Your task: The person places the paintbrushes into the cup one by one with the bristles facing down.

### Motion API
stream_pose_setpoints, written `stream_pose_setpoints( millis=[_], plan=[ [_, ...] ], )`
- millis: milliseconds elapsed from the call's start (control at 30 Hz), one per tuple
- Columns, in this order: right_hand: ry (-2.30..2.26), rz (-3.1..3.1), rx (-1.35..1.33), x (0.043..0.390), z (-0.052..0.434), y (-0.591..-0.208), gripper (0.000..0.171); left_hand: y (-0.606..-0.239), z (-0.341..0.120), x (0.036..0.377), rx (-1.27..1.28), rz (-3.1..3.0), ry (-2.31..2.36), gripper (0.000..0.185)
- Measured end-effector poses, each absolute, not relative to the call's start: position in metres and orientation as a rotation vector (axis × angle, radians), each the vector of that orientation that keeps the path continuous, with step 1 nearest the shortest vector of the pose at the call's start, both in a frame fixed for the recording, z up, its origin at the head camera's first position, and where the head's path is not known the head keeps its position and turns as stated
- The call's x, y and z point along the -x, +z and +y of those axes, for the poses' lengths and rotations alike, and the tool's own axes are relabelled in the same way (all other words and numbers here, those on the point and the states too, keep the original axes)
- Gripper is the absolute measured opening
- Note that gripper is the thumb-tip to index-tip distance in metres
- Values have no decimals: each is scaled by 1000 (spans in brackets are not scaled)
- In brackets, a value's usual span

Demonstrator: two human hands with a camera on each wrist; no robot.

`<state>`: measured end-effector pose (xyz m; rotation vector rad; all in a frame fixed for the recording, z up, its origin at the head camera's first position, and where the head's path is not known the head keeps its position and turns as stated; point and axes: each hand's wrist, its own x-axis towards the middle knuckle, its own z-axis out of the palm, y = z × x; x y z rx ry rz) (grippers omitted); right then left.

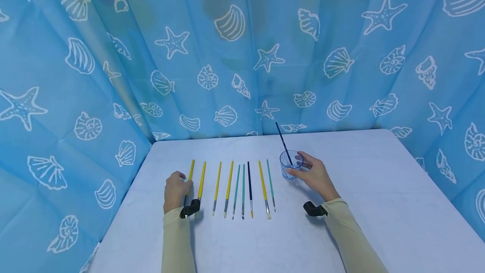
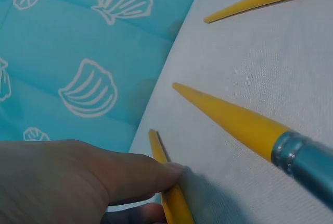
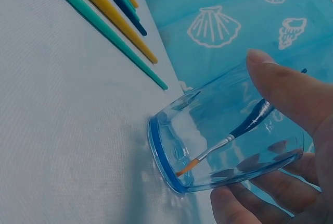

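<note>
My left hand (image 1: 176,189) is at the left end of a row of paintbrushes. Its thumb and finger pinch the handle of the leftmost yellow paintbrush (image 2: 178,207), whose lower part is mostly hidden behind the hand in the head view. Just right of it lies another yellow paintbrush (image 1: 202,178) with a metal ferrule. My right hand (image 1: 315,177) grips a clear bluish glass (image 3: 190,122), thumb on one side and fingers on the other. Inside the glass leans a dark blue paintbrush (image 3: 252,119), its orange bristles down at the bottom and its handle rising above the rim.
Between the hands, several more brushes lie side by side, bristles toward me: yellow paintbrushes (image 1: 229,182), green paintbrushes (image 1: 270,182) and a dark blue one (image 1: 249,182). A white-covered table (image 1: 379,205) carries everything. Behind it hangs a blue shell-patterned curtain (image 1: 242,58).
</note>
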<state>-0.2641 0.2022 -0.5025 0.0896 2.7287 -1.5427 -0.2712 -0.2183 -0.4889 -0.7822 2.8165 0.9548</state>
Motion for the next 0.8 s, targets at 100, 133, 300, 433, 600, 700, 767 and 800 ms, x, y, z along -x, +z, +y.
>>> stream_pose_setpoints(
  millis=[100,133,300,433,600,700,767,800],
  plan=[
    [-1535,2732,-91,265,202,-502,88,-488,-219,272,772,2825,947,31],
    [-1535,2733,-91,265,202,-502,88,-488,-219,273,764,2831,942,29],
    [-1540,2728,-93,266,202,-502,88,-488,-218,273,736,2845,915,25],
    [-1547,2717,-99,265,203,-503,89,-488,-217,273,756,2835,917,26],
    [-1550,2709,-102,265,203,-504,90,-489,-215,273,770,2841,926,28],
    [-1549,2706,-102,265,203,-504,89,-490,-216,274,765,2849,923,28],
    [-1553,2708,-97,265,203,-503,88,-490,-217,274,762,2860,924,29],
    [-1554,2710,-94,265,202,-503,88,-490,-217,274,757,2868,924,29]
  ],
)
